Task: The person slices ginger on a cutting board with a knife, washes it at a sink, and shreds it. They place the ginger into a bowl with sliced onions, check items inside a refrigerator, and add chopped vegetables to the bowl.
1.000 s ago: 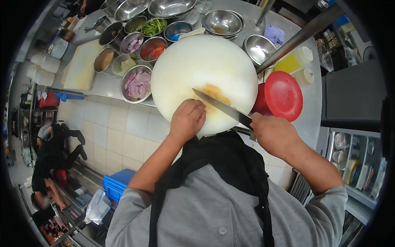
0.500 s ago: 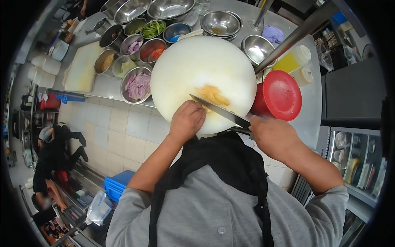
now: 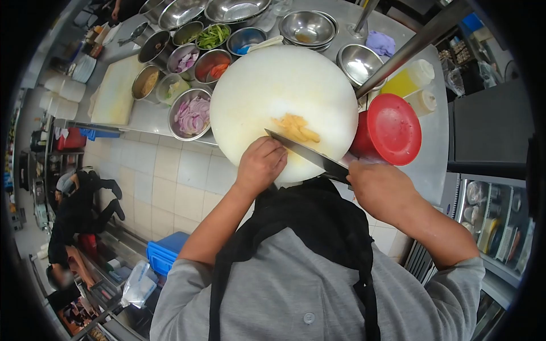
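On a round white cutting board (image 3: 261, 85) lies a small heap of pale yellow slices (image 3: 297, 128), perhaps ginger. My right hand (image 3: 380, 188) is closed round the handle of a kitchen knife (image 3: 307, 153). The blade slants up and left across the near part of the board, just below the heap. My left hand (image 3: 261, 163) rests at the board's near edge, fingers curled down close against the blade near its tip. What lies under those fingertips is hidden.
Left of the board stand metal bowls, including sliced red onion (image 3: 192, 116) and green strips (image 3: 212, 36). A red plate-like lid (image 3: 394, 129) and yellow liquid bottles (image 3: 406, 79) are at right, beside a metal post (image 3: 412, 48). Another person (image 3: 77, 207) is far left.
The whole view has shifted slightly. Both hands and the knife keep nearly the same place on the board, and the slices look much the same.
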A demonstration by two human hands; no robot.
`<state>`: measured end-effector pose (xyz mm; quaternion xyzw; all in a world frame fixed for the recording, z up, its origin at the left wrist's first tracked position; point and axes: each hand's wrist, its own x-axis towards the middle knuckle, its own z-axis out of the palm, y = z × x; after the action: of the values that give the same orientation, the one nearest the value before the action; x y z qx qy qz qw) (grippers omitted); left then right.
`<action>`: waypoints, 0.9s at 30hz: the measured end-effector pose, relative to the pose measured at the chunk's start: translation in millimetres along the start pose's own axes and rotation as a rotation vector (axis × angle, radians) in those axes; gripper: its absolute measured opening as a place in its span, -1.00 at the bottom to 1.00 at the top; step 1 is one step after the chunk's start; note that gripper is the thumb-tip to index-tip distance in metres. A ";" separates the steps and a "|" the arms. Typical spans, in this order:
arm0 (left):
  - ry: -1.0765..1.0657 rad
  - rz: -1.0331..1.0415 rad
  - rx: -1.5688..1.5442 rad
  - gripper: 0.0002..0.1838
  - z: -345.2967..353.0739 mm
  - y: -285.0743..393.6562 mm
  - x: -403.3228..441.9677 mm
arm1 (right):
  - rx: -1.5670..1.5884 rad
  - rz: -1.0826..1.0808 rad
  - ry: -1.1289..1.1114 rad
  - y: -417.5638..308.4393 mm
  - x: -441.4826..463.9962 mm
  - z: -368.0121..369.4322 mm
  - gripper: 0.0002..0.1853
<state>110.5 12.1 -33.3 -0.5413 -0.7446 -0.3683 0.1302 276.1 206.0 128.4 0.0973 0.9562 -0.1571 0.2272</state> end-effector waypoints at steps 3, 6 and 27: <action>-0.014 -0.001 -0.019 -0.85 -0.9 -0.4 0.9 | 0.014 -0.024 -0.005 1.6 12.1 14.2 -0.82; 0.000 -0.060 -0.017 -0.85 -11.6 -2.1 -4.4 | 0.011 0.035 -0.001 1.4 11.0 11.7 -0.81; -0.033 -0.098 -0.046 -0.85 -10.3 -14.5 -9.8 | -0.014 -0.006 -0.012 -4.3 17.5 4.5 -0.81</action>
<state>99.0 -4.0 -37.9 -0.5132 -0.7635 -0.3822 0.0874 261.5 202.4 117.5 0.0920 0.9561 -0.1518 0.2332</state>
